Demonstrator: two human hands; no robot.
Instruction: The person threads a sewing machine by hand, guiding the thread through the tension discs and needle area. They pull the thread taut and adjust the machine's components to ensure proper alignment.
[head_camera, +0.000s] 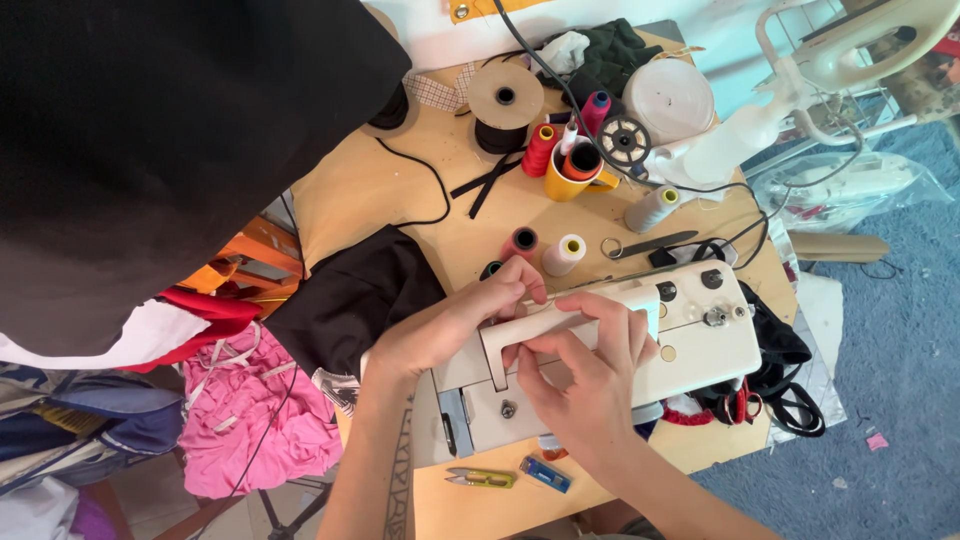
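A cream sewing machine (700, 345) stands on a wooden table (350, 190), seen from above. My left hand (455, 320) rests on the machine's top by the carry handle (535, 330), its fingertips pinched together near the back edge. Whether thread lies between them is too fine to tell. My right hand (590, 365) lies over the handle's right part, fingers curled down on the machine's top. Black fabric (350, 295) lies just left of the machine.
Thread spools (562, 255), a yellow mug (575, 172), black ribbon reels (505, 105), a white tape roll (668, 98) and scissors (650, 245) crowd the far side. Yellow snips (480, 478) and a blue tool (545, 473) lie near the front edge. Pink cloth (250, 420) hangs left.
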